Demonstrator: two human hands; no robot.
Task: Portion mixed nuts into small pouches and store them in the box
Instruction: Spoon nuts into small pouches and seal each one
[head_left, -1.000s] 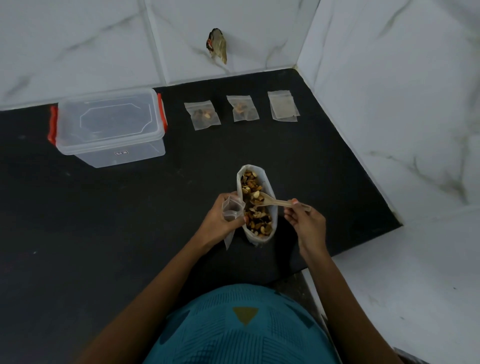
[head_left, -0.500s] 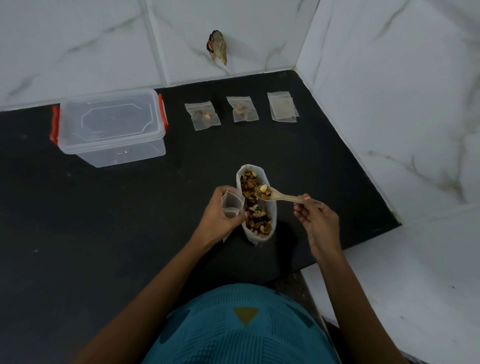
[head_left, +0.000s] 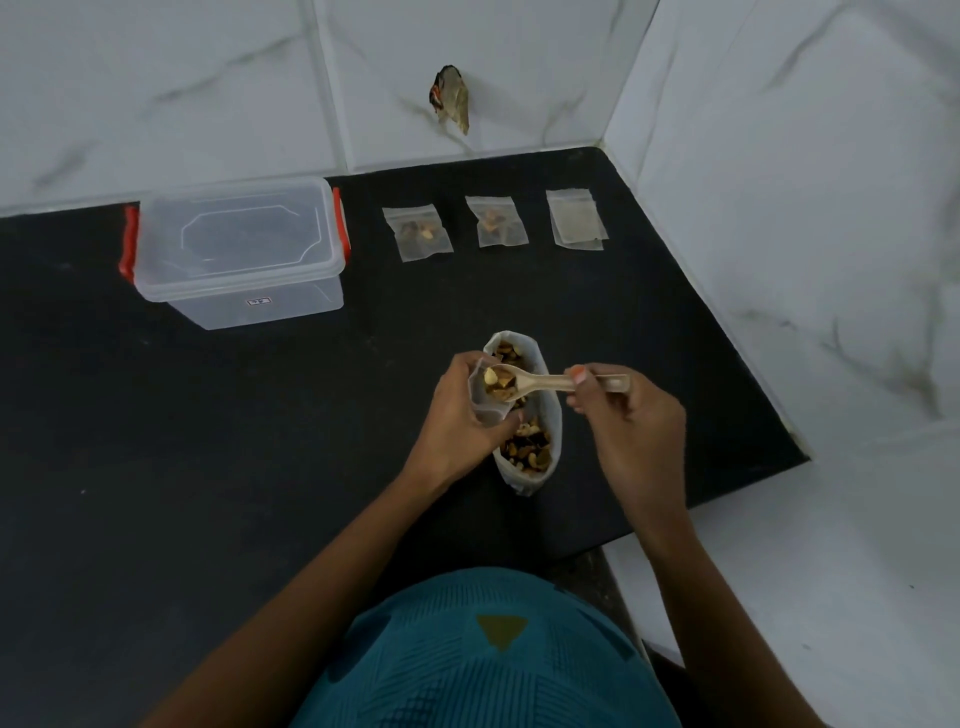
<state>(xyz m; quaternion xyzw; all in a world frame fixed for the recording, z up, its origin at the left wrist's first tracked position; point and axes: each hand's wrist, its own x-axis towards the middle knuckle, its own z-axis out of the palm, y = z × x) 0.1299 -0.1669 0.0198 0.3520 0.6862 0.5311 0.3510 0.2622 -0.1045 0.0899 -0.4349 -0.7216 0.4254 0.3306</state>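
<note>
Wooden spoon (head_left: 550, 383) of nuts (head_left: 496, 385) in R hand (head_left: 628, 421) pinch; pouch (head_left: 480, 411) in L hand (head_left: 457, 418) grip; box (head_left: 208, 304) label (head_left: 258, 300) illegible

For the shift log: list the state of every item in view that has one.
Plastic box: lid on.
Left pouch: flat, few nuts inside.
Middle pouch: flat, few nuts inside.
Right pouch stack: flat, empty.
Nut bag: open, upright, part full.
Held pouch: mouth open, gripped by left hand.
Wooden spoon: loaded with nuts, at held pouch's mouth, pinched by right hand.
</note>
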